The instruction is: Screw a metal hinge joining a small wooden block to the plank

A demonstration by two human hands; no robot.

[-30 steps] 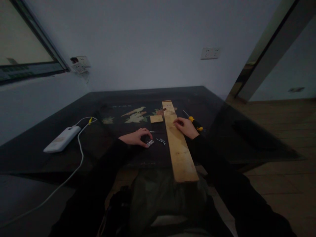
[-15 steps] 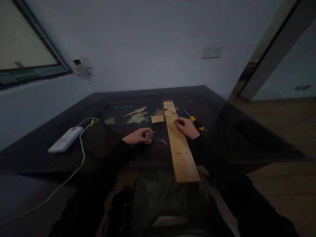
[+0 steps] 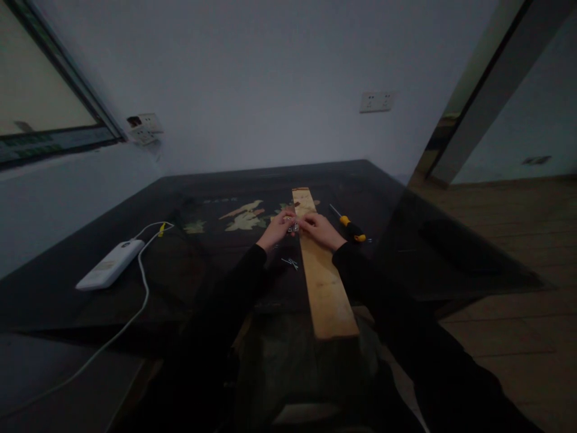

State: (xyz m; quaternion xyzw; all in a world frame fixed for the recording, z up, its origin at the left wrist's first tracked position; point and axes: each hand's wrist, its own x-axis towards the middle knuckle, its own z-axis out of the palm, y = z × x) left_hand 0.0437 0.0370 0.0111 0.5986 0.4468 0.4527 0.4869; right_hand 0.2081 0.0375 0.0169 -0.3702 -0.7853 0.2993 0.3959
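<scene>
My left hand (image 3: 278,230) is closed around a small shiny metal piece (image 3: 293,228) that seems to have holes; its exact kind is too small to tell. Close against it, over the left edge of a long wooden board (image 3: 327,288), my right hand (image 3: 319,227) has its fingers pinched together. Whatever those fingertips hold is hidden. The two hands meet above the board's upper part. Several thin screws (image 3: 291,263) lie loose on the dark table, below my left hand and left of the board. A small wooden square is mostly covered by my left hand.
To the right of the board lies a yellow and black screwdriver (image 3: 350,227). A white power strip (image 3: 110,264) with a trailing cable rests on the left of the dark table (image 3: 216,180). The board's near end sticks out past the table's front edge.
My left hand has moved right and away from me with the metal piece, up to the board. My right hand has shifted slightly left, so the hands now meet. The view has shifted a little.
</scene>
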